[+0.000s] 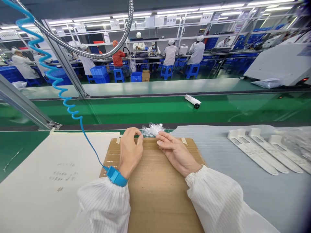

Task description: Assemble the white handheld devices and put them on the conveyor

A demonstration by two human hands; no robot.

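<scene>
A brown cardboard sheet (160, 194) lies in front of me, with tape bits at its far corners. My left hand (131, 145), wearing a blue wrist strap (117, 176), is over its far left part. Its thumb and forefinger curl into a pinch; anything between the tips is too small to make out. At the far edge, between my hands, lies a crumpled clear plastic film (153, 129). My right hand (176, 150) is beside the film, fingers stretched toward it and slightly apart from the thumb. Its fingertips overlap the film's edge in view; I cannot tell whether they touch.
Several white plastic strips (257, 152) lie on grey foam (218, 187) to the right. A white sheet (31, 194) covers the left side. Beyond is a green belt (121, 110) with a white device (192, 101). A coiled blue cord (58, 84) runs to my wrist. People sit farther back.
</scene>
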